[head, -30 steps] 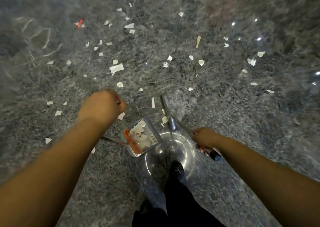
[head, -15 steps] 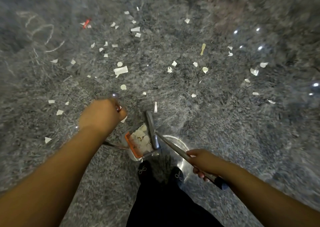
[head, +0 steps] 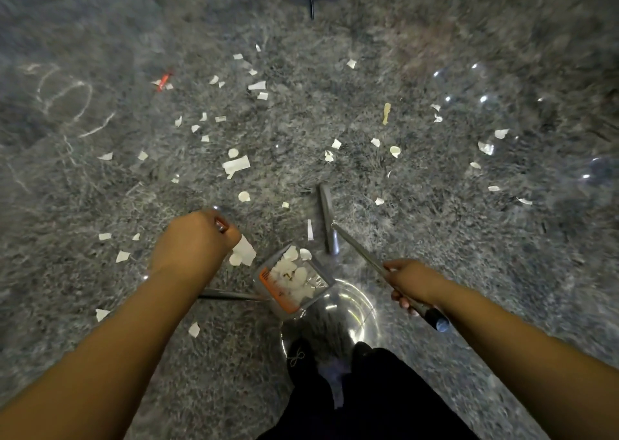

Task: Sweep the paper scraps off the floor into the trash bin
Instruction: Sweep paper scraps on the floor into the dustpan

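1. Far left on the floor (head: pixel 100 356), small white paper scraps (head: pixel 122 256) lie apart from each other, out past the left hand.
2. The left hand (head: pixel 194 242) is curled tight into a fist around the top of a long thin handle. I think that handle runs down to the dustpan (head: pixel 294 285), but the arm hides most of it.
3. A bigger white scrap (head: pixel 244 253) lies just beside the left hand, between it and the dustpan.
4. The dustpan sits low in the middle, close to the person's feet. It already has a heap of white scraps in it. Its open mouth faces away from the person.
5. The broom head (head: pixel 327 218) is a grey bar just past the dustpan and a little to the right. Its long side points away from the person, not across.
6. One thin strip of paper (head: pixel 310 230) lies between the broom head and the dustpan mouth, near both. It looks like the next bit to push in.
7. The right hand (head: pixel 410 282) is wrapped around the broom stick (head: pixel 360 248), which slants up to the left toward the broom head. This hand is nearer the strip.
8. Far right, more scraps (head: pixel 485 147) lie well apart from the broom.
9. I cannot see a trash bin.
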Available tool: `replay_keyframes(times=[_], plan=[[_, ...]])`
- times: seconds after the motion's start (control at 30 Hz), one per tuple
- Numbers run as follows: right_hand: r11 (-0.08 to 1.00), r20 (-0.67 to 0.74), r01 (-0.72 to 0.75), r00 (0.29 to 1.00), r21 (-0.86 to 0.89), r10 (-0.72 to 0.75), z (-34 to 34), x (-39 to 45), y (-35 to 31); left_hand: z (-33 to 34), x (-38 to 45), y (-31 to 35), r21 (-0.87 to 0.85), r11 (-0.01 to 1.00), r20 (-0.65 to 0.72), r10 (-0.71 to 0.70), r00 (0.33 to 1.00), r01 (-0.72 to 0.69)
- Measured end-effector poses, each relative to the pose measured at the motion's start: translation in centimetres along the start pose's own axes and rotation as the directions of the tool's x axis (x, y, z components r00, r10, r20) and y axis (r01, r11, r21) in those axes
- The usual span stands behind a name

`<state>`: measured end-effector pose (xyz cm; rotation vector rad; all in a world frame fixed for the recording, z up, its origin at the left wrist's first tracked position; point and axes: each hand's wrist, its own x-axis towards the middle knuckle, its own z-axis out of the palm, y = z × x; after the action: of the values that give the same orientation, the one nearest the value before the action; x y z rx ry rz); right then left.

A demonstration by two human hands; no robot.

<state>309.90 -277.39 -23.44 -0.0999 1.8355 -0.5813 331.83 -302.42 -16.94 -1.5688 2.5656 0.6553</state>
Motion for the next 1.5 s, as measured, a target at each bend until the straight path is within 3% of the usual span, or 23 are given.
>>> replay_keyframes(times=[0.27,0.5,0.63,0.77,0.97,1.23,1.5], plan=[[0.971,0.010,0.029,1.000,-0.238,-0.028,-2.0,5.4,-5.8,0.3,5.4,2.8,0.126,0.991,-0.014,0.050,0.999,-0.048],[0.845,0.139,0.047,0.990,-0.533,0.032,-2.8,9.3,-10.6,0.4,10.1,4.2,0.143,0.990,-0.019,-0.010,1.000,0.013],[0.799,0.243,0.108,0.969,-0.591,0.048,-2.4,9.8,-11.8,0.2,11.6,5.0,0.173,0.985,-0.032,-0.009,0.999,0.015],[0.861,0.343,0.115,0.936,-0.495,0.073,-2.8,9.5,-11.3,0.3,11.5,5.4,0.190,0.981,-0.041,-0.020,0.999,0.027],[0.936,0.329,0.084,0.943,-0.343,0.036,-4.3,7.8,-9.6,-0.2,10.0,4.3,0.143,0.988,-0.026,-0.052,0.998,0.055],[0.995,0.142,0.029,0.990,-0.093,-0.016,-5.8,4.1,-7.2,-1.1,8.7,4.4,0.106,0.993,-0.014,0.059,0.998,-0.058],[0.998,-0.032,0.015,0.999,0.065,-0.013,-10.8,3.5,-5.5,-0.8,11.0,10.9,0.118,0.973,0.019,0.197,0.980,-0.198]])
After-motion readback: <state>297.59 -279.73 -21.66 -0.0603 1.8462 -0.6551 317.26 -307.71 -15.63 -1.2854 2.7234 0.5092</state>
